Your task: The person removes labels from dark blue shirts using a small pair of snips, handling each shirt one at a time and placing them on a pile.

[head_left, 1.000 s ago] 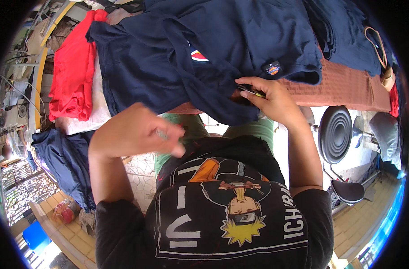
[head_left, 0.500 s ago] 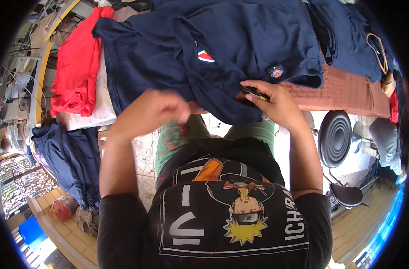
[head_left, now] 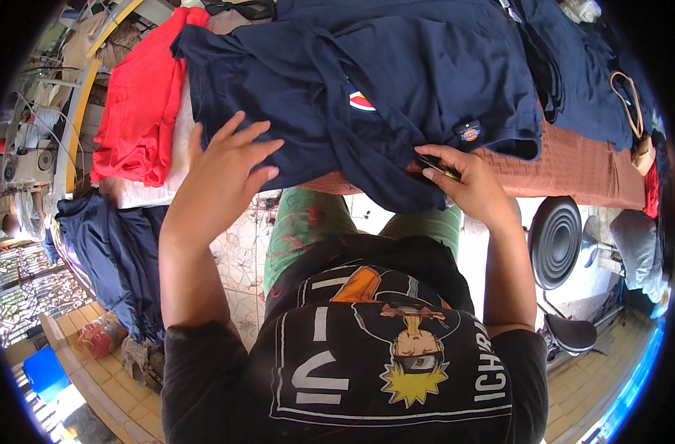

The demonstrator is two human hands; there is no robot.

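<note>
A navy garment (head_left: 293,89) lies in folds over the table, its front part hanging over the edge above my lap. A red-and-white print (head_left: 361,101) and a small dark label with an orange motif (head_left: 469,133) show on it. My left hand (head_left: 226,166) is open, fingers spread, at the garment's left front edge; whether the fingertips touch the cloth I cannot tell. My right hand (head_left: 472,183) is closed round small dark and yellow thread snips (head_left: 442,169), mostly hidden in the palm, beside the garment's hanging fold.
A brown cloth (head_left: 574,166) covers the table's right side. Folded red garments (head_left: 141,103) lie at the left, with a navy pile (head_left: 115,251) below them. More folded navy garments (head_left: 574,74) sit at the far right. A round black stool seat (head_left: 555,243) stands right of the table.
My left hand has moved forward and left onto the garment's left front area, and its fingers have spread. My right hand keeps the snips. The whole view has shifted slightly.
</note>
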